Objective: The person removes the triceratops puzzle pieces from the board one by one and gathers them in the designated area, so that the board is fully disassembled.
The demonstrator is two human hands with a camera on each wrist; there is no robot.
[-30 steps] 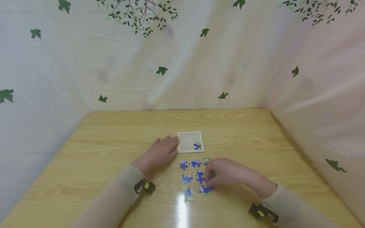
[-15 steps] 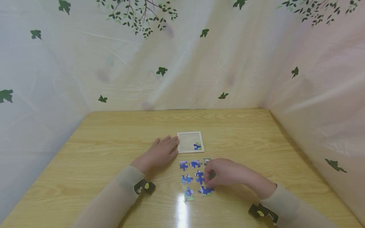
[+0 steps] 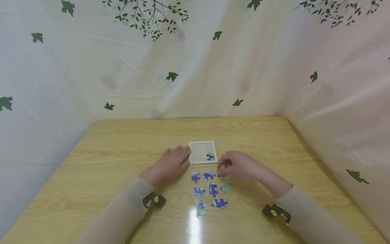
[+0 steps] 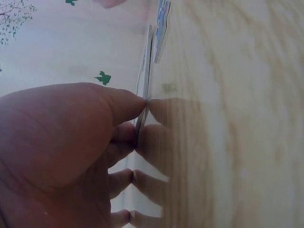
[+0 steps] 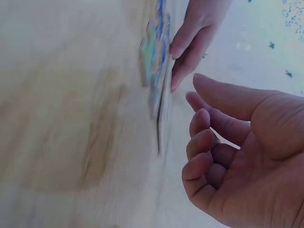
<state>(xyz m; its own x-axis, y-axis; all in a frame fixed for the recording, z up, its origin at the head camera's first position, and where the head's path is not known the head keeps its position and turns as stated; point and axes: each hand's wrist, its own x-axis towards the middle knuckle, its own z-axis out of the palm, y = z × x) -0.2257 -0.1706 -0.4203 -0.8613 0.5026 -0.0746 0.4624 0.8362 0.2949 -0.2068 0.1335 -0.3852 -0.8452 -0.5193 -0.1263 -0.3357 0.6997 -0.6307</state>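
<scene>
In the head view a square puzzle frame (image 3: 202,162) with a white border lies flat on the table, with a small blue and green patch of puzzle (image 3: 210,156) in its lower right corner. My left hand (image 3: 173,162) rests beside it, fingers fairly straight, thumb and fingertips touching its left edge. Below the frame several jigsaw pieces are spread in rows, among them a blue piece (image 3: 213,189) and a blue-green piece (image 3: 226,188). My right hand (image 3: 240,164) hovers over the top right piece (image 3: 221,176), partly hiding it. Loosely curled, its fingers hold nothing in the right wrist view.
The wooden table (image 3: 137,135) reaches back to a pale curtain (image 3: 195,67) printed with leaves and branches, which also hangs along both sides. A bright light reflection falls on the tabletop below the pieces.
My right hand has lifted from the right-hand pieces and moved away from me toward the frame, uncovering the blue-green piece. My left hand stays at the frame's edge.
</scene>
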